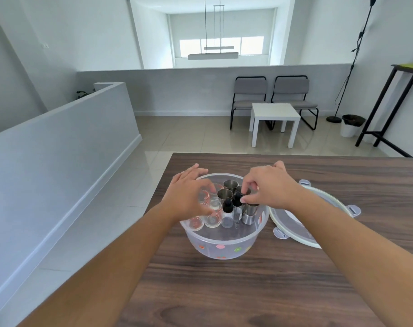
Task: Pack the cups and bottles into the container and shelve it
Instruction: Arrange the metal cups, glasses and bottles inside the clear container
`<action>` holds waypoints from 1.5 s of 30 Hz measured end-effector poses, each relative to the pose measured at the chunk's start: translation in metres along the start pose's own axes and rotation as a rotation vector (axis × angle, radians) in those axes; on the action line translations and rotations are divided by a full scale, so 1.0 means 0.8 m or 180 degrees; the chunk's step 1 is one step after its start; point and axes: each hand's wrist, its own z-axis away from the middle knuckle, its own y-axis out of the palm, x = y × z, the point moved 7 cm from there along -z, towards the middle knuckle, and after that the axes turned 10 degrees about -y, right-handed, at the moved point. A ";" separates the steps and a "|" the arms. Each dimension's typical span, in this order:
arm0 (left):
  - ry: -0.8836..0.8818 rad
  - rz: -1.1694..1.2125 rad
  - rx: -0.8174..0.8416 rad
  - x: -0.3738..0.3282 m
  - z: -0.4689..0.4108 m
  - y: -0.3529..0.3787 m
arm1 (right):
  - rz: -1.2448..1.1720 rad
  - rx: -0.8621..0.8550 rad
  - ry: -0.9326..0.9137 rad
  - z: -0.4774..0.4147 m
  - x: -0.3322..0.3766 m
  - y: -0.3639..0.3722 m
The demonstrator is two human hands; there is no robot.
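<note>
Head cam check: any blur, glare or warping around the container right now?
Head view: left hand is motion-blurred over the glass cups; the window is blown out; wide-angle lens bows the table edges; container contents stay readable, without harsh glare.

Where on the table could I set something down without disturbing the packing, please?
The wooden table is bare in front of the container and beyond the lid. The container is crowded with steel cups, glass cups and dropper bottles.

Office lounge, paired chairs point(274, 100), side table point(274, 114)
</note>
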 end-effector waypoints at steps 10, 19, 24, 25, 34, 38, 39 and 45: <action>-0.0295 -0.0561 0.0299 0.031 0.021 -0.009 | 0.0472 0.0458 -0.0718 -0.035 0.082 0.041; -0.0453 -0.0659 0.0474 0.034 0.017 0.001 | 0.0693 0.0510 -0.0689 -0.045 0.083 0.053; -0.0450 -0.0675 0.0556 0.034 0.014 0.002 | 0.0350 0.0383 -0.0671 -0.042 0.073 0.047; -0.0441 -0.0598 0.0535 0.032 0.013 0.001 | 0.0226 0.0298 -0.0597 -0.041 0.065 0.040; 0.0110 -0.0086 0.0165 -0.027 -0.034 0.004 | -0.0005 -0.0098 0.0152 -0.008 -0.016 0.000; 0.0239 -0.0343 0.0170 -0.034 -0.043 0.019 | -0.0205 0.0127 0.0149 0.009 -0.022 0.013; 0.0232 -0.0371 0.0154 -0.032 -0.044 0.022 | -0.0257 0.0154 0.0146 0.012 -0.023 0.015; 0.0264 -0.0414 0.0197 -0.024 -0.047 0.026 | -0.0043 0.0435 0.0238 0.019 -0.033 0.026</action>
